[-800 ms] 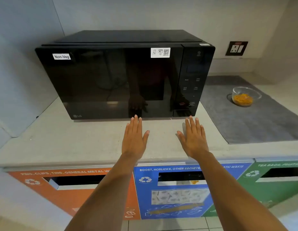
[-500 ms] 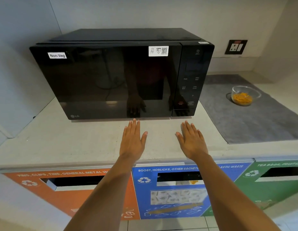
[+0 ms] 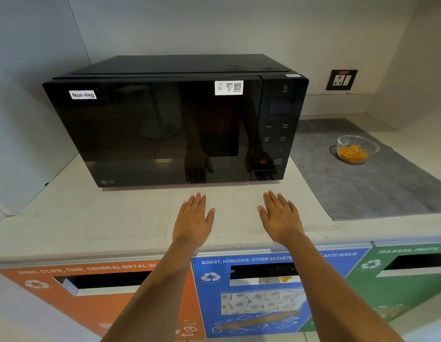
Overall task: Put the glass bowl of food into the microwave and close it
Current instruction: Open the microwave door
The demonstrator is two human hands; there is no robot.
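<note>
The glass bowl of food [image 3: 357, 150], holding something orange, stands on a grey mat [image 3: 377, 183] to the right of the microwave [image 3: 165, 129], well apart from both hands. The microwave is one black unit with its door shut, a "Non-Veg" label [image 3: 82, 95] at the upper left and a control panel [image 3: 276, 134] on the right side. The left hand [image 3: 193, 222] and the right hand [image 3: 281, 218] lie flat, palms down, over the pale surface [image 3: 91, 218] in front of the door; each grip is spread, fingers straight, and holds nothing. As a judgement, the task is not yet begun, because the door must be opened first and the bowl is not taken. The risks from here: the bowl is smooth glass and could slip if it is held by the rim with one hand only, and the food could spill if it is tilted on the way in. The door may also swing into the bowl if the bowl comes too early. By count there is one bowl, one microwave, one mat, two hands, one wall socket [image 3: 341, 79], and three waste bin fronts [image 3: 254, 292] below the surface.
</note>
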